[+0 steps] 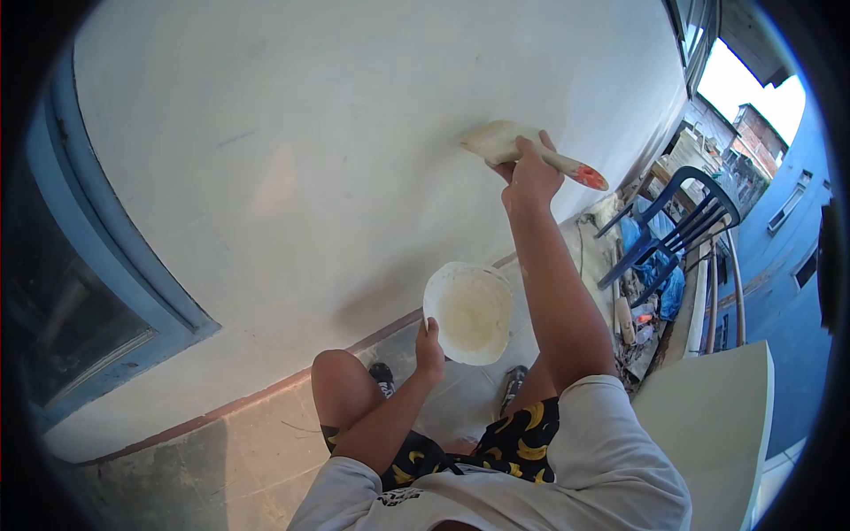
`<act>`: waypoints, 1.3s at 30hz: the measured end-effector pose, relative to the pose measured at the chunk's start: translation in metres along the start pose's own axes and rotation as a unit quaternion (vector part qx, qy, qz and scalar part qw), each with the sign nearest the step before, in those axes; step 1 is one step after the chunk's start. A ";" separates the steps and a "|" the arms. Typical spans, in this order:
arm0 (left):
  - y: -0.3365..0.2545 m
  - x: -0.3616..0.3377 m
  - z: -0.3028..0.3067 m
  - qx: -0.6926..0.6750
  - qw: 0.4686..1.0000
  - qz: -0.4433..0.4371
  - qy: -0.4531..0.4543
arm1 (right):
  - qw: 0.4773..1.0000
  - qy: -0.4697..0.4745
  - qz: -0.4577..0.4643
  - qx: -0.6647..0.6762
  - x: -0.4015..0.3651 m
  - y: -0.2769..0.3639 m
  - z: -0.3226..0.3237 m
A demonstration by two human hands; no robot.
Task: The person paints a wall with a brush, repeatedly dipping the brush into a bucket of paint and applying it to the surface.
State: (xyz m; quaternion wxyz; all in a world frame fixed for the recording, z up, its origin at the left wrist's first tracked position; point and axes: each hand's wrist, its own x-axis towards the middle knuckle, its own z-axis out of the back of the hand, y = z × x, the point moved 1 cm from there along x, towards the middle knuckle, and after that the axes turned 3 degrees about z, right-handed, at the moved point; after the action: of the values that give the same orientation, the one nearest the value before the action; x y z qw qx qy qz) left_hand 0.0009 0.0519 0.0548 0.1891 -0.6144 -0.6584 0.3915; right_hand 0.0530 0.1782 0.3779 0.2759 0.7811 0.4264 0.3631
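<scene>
My right hand [535, 180] grips a wide paintbrush [492, 140] coated in cream paint, its handle ending in a red-orange patch. The bristle end lies right at the white wall [354, 133], and the handle points off to the right. Lower down, my left hand [430, 356] is closed on the rim of a white bowl [475, 274], thumb over the edge. Cream-coloured paint covers the inside of the bowl, which is held in front of my knees.
A blue-framed window [133, 257] is set in the wall at left. Grey floor tiles [266, 469] run along its base. To the right stand a dark blue plastic chair [677, 234], blue plastic sheeting [675, 288], assorted clutter, a metal railing [738, 283] and a pale panel [717, 416].
</scene>
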 end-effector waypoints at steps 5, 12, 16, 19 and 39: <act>-0.004 -0.002 0.002 0.009 1.000 0.012 -0.011 | 0.992 -0.077 -0.015 -0.095 0.027 0.034 -0.088; 0.000 -0.006 0.003 0.019 0.999 0.040 0.000 | 0.958 0.160 0.219 0.089 0.032 0.139 -0.064; 0.009 -0.009 -0.001 0.000 0.999 0.031 0.036 | 0.978 0.123 0.168 0.011 -0.029 0.121 0.048; 0.011 -0.017 -0.003 -0.004 0.998 0.008 0.064 | 0.996 0.067 0.012 -0.055 -0.076 0.088 0.147; 0.031 0.004 0.011 0.047 0.998 0.052 -0.004 | 0.993 -0.089 -0.057 -0.043 0.096 -0.017 0.097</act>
State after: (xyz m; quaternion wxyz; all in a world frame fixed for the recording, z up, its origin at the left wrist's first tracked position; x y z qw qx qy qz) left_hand 0.0129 0.0509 0.0235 0.1944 -0.6368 -0.6071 0.4337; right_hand 0.1584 0.2577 0.3403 0.3664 0.7722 0.4279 0.2938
